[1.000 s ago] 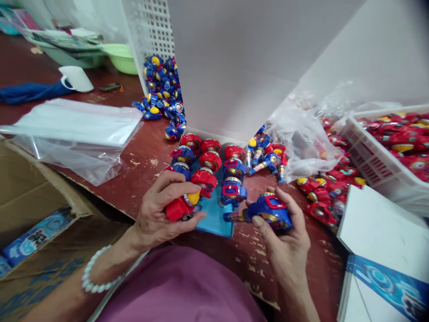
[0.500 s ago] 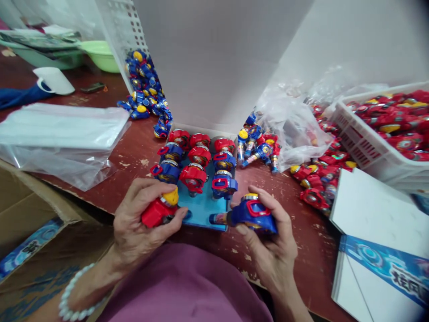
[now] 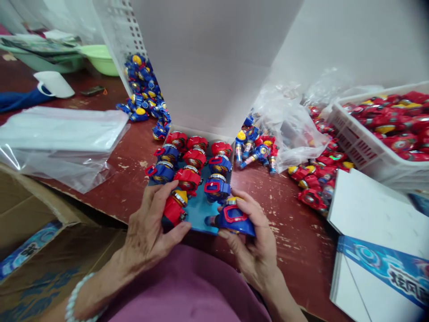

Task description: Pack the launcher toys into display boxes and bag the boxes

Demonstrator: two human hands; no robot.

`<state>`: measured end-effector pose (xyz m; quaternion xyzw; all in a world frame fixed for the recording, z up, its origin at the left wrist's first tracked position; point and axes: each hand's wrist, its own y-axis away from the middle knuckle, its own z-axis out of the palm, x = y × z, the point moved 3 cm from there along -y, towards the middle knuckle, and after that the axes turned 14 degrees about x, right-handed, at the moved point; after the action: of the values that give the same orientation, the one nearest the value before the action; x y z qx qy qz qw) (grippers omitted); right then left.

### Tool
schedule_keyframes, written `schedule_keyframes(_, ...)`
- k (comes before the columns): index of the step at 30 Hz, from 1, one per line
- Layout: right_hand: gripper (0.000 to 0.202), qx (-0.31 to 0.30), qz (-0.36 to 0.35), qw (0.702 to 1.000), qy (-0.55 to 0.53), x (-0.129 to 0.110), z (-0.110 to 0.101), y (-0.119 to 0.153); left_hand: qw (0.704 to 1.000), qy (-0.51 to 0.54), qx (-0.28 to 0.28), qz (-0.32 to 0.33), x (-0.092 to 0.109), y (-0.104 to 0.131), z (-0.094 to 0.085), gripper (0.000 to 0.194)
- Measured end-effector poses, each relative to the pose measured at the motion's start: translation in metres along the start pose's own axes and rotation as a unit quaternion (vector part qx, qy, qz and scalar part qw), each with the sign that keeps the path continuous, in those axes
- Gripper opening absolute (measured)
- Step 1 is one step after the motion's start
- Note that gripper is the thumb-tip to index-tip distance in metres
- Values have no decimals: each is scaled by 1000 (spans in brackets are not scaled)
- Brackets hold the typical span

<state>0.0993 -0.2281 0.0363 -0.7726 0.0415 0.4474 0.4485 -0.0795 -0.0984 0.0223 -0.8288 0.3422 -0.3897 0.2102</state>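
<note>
In the middle of the table stands an open box with a light-blue inside (image 3: 202,210) and a tall white lid. Red toys (image 3: 195,158) and blue toys (image 3: 217,187) lie in columns in it. My left hand (image 3: 150,223) has its thumb and fingers around a red toy with a yellow knob (image 3: 174,209) at the box's near left corner. At the near right corner my right hand (image 3: 255,237) grips a blue toy with a red ring (image 3: 235,218); its tube end points left over the blue inside.
Loose blue and red toys (image 3: 258,150) lie right of the box beside a clear bag (image 3: 293,129). A white basket (image 3: 360,143) of red toys is far right, white folded cartons (image 3: 362,201) nearer. Plastic bags (image 3: 67,129) and a cardboard box (image 3: 67,250) are at left.
My left hand has moved right with the red toy, over the near left corner of the box. My right hand has moved left with the blue toy, closer to the box.
</note>
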Motion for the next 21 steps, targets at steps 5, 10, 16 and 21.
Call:
schedule_keyframes(5,56,-54,17,998,-30,-1,6,-4,989,52,134,26,-24,21,-15,59)
schedule_keyframes(10,57,-102,11,995,-11,-5,11,-8,984,11,136,112,-36,28,-6,66)
schedule_keyframes(16,54,-196,-5,980,33,7,23,2,975,-25,97,197,-18,11,-6,66)
schedule_keyframes(21,54,-132,12,986,105,15,20,12,977,-34,85,193,-11,-3,-4,39)
